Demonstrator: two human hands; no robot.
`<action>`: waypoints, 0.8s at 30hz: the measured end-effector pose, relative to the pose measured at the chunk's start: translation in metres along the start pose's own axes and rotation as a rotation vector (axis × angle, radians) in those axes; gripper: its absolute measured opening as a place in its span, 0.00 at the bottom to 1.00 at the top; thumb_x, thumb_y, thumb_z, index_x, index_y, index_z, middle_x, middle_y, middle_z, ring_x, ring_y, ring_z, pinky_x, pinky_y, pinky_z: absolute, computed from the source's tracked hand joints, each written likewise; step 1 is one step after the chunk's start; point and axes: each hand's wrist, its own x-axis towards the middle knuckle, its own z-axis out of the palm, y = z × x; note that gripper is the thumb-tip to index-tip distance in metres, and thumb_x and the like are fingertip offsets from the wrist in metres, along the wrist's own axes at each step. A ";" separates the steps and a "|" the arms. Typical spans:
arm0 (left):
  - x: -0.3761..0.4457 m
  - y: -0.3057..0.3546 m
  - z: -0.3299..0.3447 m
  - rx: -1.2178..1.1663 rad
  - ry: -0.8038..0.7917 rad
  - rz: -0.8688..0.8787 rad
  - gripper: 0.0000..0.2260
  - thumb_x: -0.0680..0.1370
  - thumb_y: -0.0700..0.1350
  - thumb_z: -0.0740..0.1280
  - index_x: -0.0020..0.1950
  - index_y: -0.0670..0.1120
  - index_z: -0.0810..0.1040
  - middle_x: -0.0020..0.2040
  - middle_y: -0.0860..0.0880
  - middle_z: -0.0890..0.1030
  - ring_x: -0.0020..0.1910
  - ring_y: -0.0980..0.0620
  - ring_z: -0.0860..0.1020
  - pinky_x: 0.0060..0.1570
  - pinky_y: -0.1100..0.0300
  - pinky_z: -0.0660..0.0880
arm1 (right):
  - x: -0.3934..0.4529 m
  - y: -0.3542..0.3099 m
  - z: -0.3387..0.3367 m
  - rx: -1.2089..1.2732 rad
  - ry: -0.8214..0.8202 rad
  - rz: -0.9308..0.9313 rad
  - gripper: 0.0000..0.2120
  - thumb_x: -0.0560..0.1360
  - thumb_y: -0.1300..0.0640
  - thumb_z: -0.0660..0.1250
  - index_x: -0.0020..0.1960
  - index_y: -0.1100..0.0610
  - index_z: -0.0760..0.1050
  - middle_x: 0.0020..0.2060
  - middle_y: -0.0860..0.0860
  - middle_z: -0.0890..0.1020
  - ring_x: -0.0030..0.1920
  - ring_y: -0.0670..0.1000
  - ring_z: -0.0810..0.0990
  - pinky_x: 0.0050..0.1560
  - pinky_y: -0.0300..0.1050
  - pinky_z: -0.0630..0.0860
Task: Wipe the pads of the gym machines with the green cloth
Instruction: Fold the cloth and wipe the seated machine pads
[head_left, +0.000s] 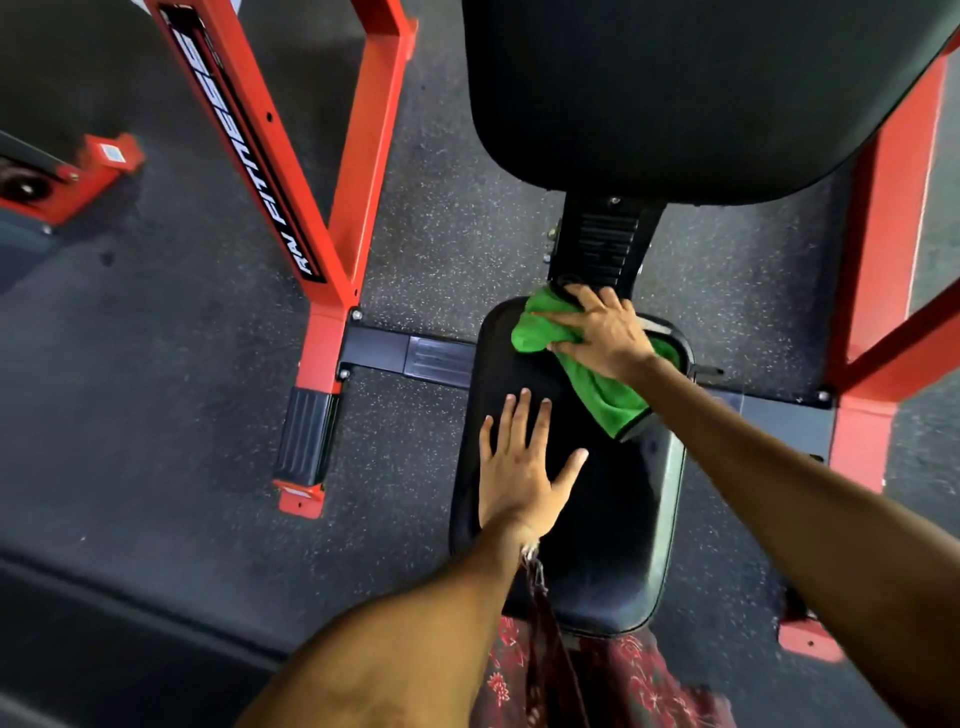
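Observation:
A black seat pad (608, 519) of a red gym machine lies below me at the centre of the head view. My right hand (597, 327) presses the green cloth (608, 395) onto the far end of that pad, fingers spread over the bunched cloth. Part of the cloth trails toward me from under the hand. My left hand (519, 467) rests flat on the middle of the seat pad with straight, spread fingers and holds nothing. Above the seat hangs the large black back pad (675, 93).
Red frame beams (291, 171) stand to the left and a red upright (883, 249) to the right of the seat. A black crossbar (405, 353) joins them at floor level. Speckled dark rubber floor (156, 338) surrounds the machine. My patterned red garment (623, 680) shows below.

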 end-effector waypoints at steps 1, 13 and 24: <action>0.000 0.000 0.000 0.002 0.006 -0.004 0.30 0.76 0.64 0.53 0.71 0.47 0.69 0.73 0.44 0.67 0.73 0.46 0.64 0.70 0.46 0.60 | -0.002 -0.008 0.003 -0.017 0.030 0.043 0.24 0.75 0.41 0.63 0.70 0.35 0.65 0.74 0.49 0.61 0.66 0.57 0.63 0.64 0.53 0.61; 0.000 -0.001 -0.003 -0.012 -0.017 -0.004 0.33 0.76 0.65 0.48 0.74 0.47 0.65 0.76 0.45 0.61 0.76 0.48 0.57 0.73 0.47 0.51 | -0.026 0.007 0.007 0.056 0.125 0.242 0.24 0.76 0.45 0.63 0.71 0.40 0.66 0.72 0.54 0.63 0.66 0.61 0.64 0.64 0.57 0.62; 0.000 -0.001 0.000 -0.017 0.019 0.006 0.26 0.79 0.55 0.47 0.73 0.46 0.67 0.74 0.44 0.65 0.74 0.46 0.61 0.71 0.46 0.57 | -0.112 0.005 0.031 0.203 0.268 0.513 0.23 0.75 0.46 0.64 0.70 0.43 0.68 0.72 0.56 0.61 0.63 0.64 0.65 0.60 0.61 0.66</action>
